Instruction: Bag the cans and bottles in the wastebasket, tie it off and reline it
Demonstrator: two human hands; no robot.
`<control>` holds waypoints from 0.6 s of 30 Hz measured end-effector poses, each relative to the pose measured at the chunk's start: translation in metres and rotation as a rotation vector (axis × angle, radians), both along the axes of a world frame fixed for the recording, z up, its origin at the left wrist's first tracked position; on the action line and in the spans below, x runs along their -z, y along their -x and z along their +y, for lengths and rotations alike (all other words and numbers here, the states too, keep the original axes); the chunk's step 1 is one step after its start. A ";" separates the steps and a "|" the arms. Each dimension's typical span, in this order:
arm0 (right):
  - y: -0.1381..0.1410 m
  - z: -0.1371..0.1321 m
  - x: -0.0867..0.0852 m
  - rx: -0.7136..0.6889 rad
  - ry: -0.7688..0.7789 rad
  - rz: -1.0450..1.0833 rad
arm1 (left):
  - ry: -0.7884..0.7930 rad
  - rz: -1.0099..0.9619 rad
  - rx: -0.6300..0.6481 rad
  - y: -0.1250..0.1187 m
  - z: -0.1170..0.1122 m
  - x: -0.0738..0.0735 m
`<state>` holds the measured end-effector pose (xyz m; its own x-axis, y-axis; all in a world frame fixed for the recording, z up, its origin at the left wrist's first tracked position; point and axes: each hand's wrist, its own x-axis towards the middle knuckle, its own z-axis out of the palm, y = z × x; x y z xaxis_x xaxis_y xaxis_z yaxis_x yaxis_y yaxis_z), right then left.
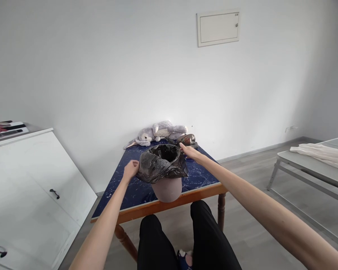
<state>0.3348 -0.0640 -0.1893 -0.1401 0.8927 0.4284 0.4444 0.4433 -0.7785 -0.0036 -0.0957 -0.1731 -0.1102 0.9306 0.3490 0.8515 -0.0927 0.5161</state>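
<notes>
A pinkish-grey bin (pixel 168 190) stands upright near the front edge of the table. Over its rim hangs a black garbage bag (pixel 160 167), its mouth open at the top and its loose edge folded down around the outside. My left hand (pixel 131 170) is closed at the bag's left edge, fingers pinched on the plastic. On the far right side of the rim, my right hand (pixel 188 151) grips the bag between thumb and fingers. The inside of the bin is dark.
The table (pixel 129 191) has a blue marbled top and wooden edge. A grey plush rabbit (pixel 160 131) lies at its back, beside a dark plastic bundle (pixel 188 140). A white cabinet (pixel 39 187) stands left; a grey metal-framed table (pixel 312 165) with white cloth (pixel 323 154) stands right.
</notes>
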 end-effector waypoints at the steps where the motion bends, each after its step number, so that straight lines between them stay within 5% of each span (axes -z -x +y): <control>1: -0.002 -0.008 -0.004 0.031 -0.034 0.003 | -0.052 -0.043 -0.005 -0.001 -0.006 -0.002; 4: -0.005 -0.041 -0.017 0.015 -0.168 -0.003 | -0.189 -0.129 0.075 -0.012 -0.028 -0.002; 8: 0.001 -0.077 -0.023 -0.247 -0.481 -0.218 | -0.246 -0.255 0.334 -0.034 -0.052 0.020; 12: 0.012 -0.083 -0.015 -0.299 -0.537 -0.408 | 0.002 -0.277 0.347 -0.039 -0.046 0.055; 18: 0.023 -0.081 -0.009 -0.185 -0.547 -0.475 | 0.324 -0.058 0.291 -0.003 -0.026 0.099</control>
<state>0.3114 -0.1448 -0.1805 -0.5478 0.5132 0.6607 0.5583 0.8124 -0.1682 -0.0002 -0.1214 -0.2722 0.1617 0.9862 0.0347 0.7826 -0.1496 0.6043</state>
